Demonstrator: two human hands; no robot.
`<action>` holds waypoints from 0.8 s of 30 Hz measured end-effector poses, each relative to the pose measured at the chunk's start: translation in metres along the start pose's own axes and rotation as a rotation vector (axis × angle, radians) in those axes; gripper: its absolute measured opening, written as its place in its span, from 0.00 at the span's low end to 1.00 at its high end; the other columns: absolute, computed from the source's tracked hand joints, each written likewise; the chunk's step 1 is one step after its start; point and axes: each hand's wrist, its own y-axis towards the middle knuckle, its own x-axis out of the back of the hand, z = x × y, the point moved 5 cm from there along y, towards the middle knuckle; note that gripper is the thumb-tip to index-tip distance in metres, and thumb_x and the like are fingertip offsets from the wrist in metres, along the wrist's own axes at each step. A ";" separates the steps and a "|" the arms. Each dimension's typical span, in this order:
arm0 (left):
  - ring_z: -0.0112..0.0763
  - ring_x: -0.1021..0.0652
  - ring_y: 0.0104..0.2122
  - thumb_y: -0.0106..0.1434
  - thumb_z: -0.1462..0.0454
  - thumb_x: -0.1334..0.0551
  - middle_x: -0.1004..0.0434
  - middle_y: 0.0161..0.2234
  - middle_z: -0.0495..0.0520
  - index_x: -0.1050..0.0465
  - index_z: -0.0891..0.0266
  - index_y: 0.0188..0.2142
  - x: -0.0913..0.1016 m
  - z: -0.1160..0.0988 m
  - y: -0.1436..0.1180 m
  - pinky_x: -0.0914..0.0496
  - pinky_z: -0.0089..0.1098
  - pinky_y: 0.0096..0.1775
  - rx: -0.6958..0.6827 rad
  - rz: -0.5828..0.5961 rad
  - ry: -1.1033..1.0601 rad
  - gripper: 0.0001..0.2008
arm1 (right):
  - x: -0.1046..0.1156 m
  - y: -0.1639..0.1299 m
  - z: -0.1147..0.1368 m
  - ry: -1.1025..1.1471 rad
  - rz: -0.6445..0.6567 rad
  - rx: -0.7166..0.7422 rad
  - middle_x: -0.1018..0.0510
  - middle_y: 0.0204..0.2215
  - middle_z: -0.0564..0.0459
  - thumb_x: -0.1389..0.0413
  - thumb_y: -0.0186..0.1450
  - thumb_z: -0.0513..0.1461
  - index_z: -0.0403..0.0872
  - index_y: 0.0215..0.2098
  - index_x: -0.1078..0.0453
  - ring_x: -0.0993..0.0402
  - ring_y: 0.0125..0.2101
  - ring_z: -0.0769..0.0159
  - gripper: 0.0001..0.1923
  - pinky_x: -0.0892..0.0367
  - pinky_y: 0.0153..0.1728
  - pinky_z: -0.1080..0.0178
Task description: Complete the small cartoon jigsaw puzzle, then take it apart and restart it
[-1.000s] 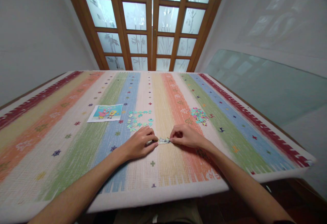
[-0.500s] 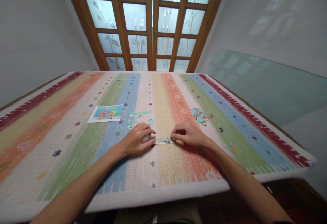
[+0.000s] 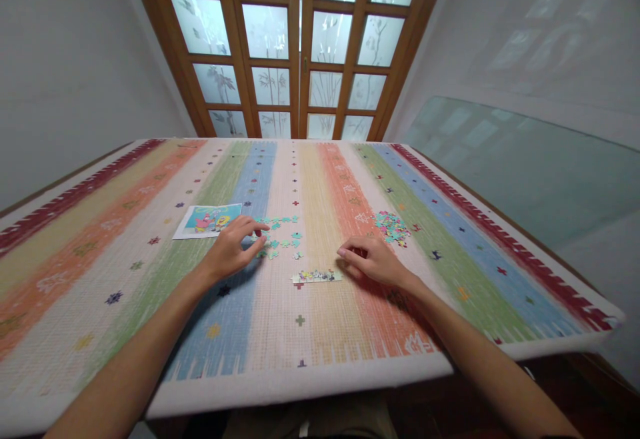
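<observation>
My left hand [image 3: 237, 244] hovers with fingers apart over the left side of a loose group of teal jigsaw pieces [image 3: 285, 243], holding nothing that I can see. Part of the printed cartoon picture [image 3: 201, 223] lies behind that hand. A short joined strip of jigsaw pieces [image 3: 317, 276] lies flat near the middle of the table, touched by neither hand. Just right of the strip is my right hand [image 3: 373, 259], its fingers curled and the tips close together; whatever they may hold is hidden.
A heap of mixed jigsaw pieces [image 3: 391, 226] sits beyond my right hand. The striped tablecloth [image 3: 280, 332] covers the table, whose front edge is close to me. A glass panel [image 3: 510, 159] leans at the right wall, and wooden glazed doors [image 3: 300, 72] stand behind.
My left hand has let go of the strip and moved left and away from me to the teal pieces. My right hand has come slightly off the strip's right end.
</observation>
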 end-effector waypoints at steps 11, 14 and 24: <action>0.35 0.25 0.36 0.70 0.64 0.43 0.24 0.34 0.51 0.25 0.60 0.43 -0.002 0.003 0.000 0.30 0.38 0.45 -0.031 -0.003 0.010 0.08 | 0.016 -0.002 0.004 -0.097 -0.322 0.097 0.26 0.28 0.52 0.44 0.68 0.40 0.47 0.41 0.23 0.35 0.27 0.64 0.08 0.39 0.34 0.60; 0.36 0.25 0.37 0.69 0.63 0.43 0.23 0.34 0.52 0.25 0.59 0.42 0.000 0.007 0.000 0.30 0.39 0.46 0.013 -0.005 0.011 0.08 | 0.019 -0.002 0.002 -0.114 -0.372 0.077 0.29 0.26 0.53 0.45 0.68 0.40 0.48 0.41 0.23 0.35 0.27 0.63 0.08 0.40 0.34 0.60; 0.39 0.24 0.38 0.69 0.63 0.44 0.22 0.36 0.54 0.24 0.60 0.42 0.003 0.029 -0.003 0.30 0.42 0.46 0.069 0.007 0.098 0.10 | 0.018 -0.002 0.001 -0.075 -0.363 0.043 0.23 0.31 0.52 0.44 0.67 0.40 0.47 0.50 0.26 0.36 0.24 0.65 0.14 0.39 0.32 0.59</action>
